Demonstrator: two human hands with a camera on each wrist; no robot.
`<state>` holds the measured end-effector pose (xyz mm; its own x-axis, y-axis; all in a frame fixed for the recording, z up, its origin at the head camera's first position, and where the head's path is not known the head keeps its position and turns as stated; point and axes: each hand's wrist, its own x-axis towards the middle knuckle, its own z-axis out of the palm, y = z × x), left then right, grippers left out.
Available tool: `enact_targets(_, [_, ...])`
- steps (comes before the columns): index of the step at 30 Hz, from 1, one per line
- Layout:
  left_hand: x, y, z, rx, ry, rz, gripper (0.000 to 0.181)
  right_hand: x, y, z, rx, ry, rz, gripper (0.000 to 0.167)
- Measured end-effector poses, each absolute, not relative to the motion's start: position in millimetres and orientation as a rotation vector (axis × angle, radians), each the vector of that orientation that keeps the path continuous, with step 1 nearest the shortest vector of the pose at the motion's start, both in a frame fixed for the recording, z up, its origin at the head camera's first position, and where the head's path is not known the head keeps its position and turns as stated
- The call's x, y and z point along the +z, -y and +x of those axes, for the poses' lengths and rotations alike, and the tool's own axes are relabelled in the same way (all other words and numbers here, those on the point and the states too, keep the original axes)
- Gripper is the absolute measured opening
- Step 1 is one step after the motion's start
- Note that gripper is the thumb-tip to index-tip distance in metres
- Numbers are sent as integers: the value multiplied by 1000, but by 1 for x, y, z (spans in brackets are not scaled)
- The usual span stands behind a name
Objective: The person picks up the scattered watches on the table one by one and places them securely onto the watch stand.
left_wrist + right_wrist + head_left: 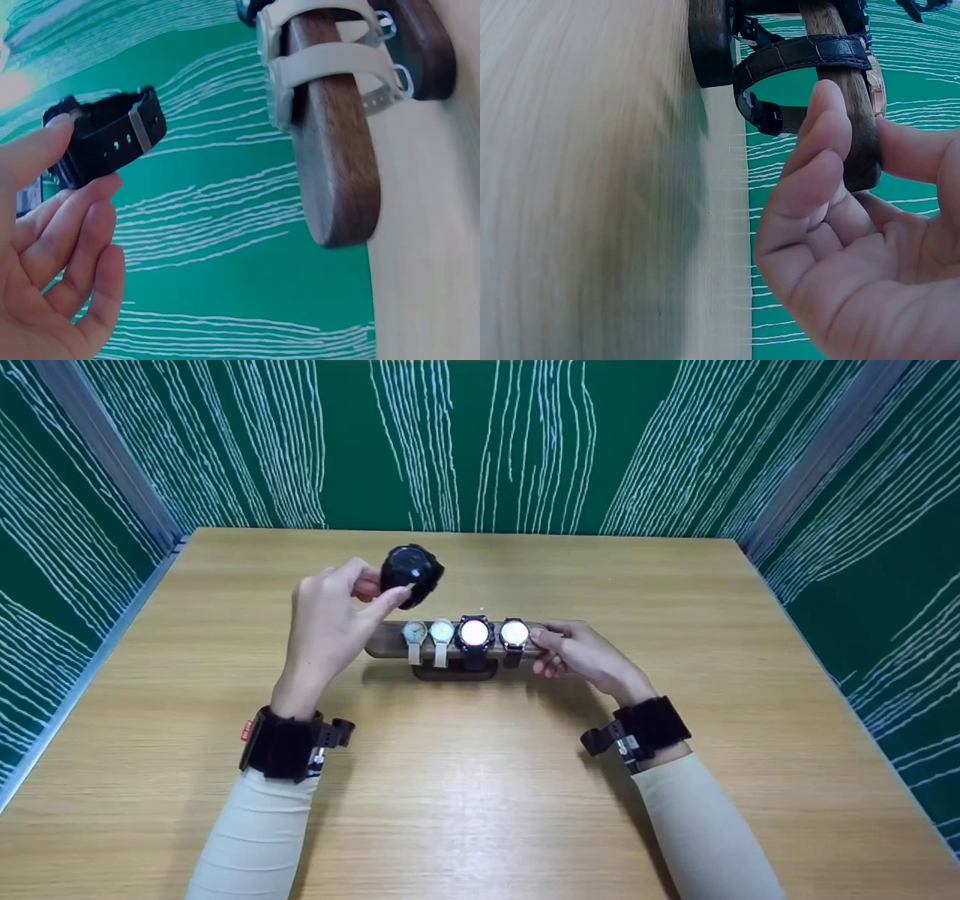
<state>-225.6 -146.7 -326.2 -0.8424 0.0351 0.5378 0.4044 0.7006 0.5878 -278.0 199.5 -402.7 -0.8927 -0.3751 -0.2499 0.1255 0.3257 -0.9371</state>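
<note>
Between thumb and fingers my left hand [330,607] pinches a black wristwatch [411,574], raised above the left end of a wooden watch stand [386,641]. In the left wrist view the watch's buckled strap [112,146] forms a loop. My right hand [589,656] grips the right end of the stand's bar, thumb on one side and fingers on the other. Along the bar sit two pale-strapped watches [442,634], a chunky black watch [475,634] and a dark-strapped watch [514,634]. In the right wrist view a black leather strap [802,56] loops around the bar.
The stand's dark base [454,671] rests on a wooden table [465,795]. Green panels [517,450] with white wavy lines rise behind and along both sides of the table. Black bands with small cameras [285,742] wrap both wrists.
</note>
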Motion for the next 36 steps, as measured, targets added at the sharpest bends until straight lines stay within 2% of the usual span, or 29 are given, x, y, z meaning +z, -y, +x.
enact_targets(17, [-364, 188, -226, -804, 2495, -137, 38, -401, -199, -277, -1577, -2193, -187, 44])
enact_targets(36, [-393, 190, -221, -706, 2532, -117, 37, -400, -197, -275, -1588, -2179, -201, 46])
